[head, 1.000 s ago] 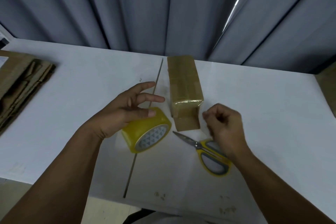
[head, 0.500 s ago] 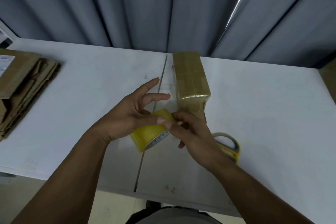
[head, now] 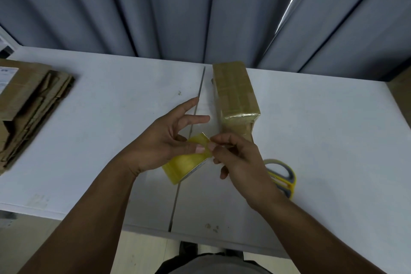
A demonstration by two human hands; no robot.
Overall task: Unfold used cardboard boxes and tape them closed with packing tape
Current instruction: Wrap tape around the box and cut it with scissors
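Both forearms reach in from the near edge over the white desk (head: 93,131), and the hands meet above the seam (head: 178,198) that runs near to far between two desk panels.

Left hand (head: 162,142): holds the yellow packing tape roll (head: 184,163), thumb pressed on the roll's outer face, index and middle fingers stretched out toward the far side. The roll is tilted, core facing right. I cannot tell whether its near edge touches the desk.

Right hand (head: 241,163): fingers curled, thumb and forefinger pinching the tape end (head: 203,137) at the roll's far edge, where a small flap stands lifted off the roll.

Just right of my right wrist: yellow-handled scissors (head: 283,174) flat on the desk, grey inside the loops, blades hidden behind the hand.

Just beyond the right knuckles: a long narrow cardboard box (head: 235,93), lying lengthwise away from me, immediately right of the seam. Glossy tape covers its top and near end. Contact between box and hand cannot be judged.

Far left, well apart: a stack of flattened cardboard boxes (head: 31,104), with a white label on the top sheet at the frame edge.

Behind the far edge of the desk: a grey pleated curtain (head: 178,6).
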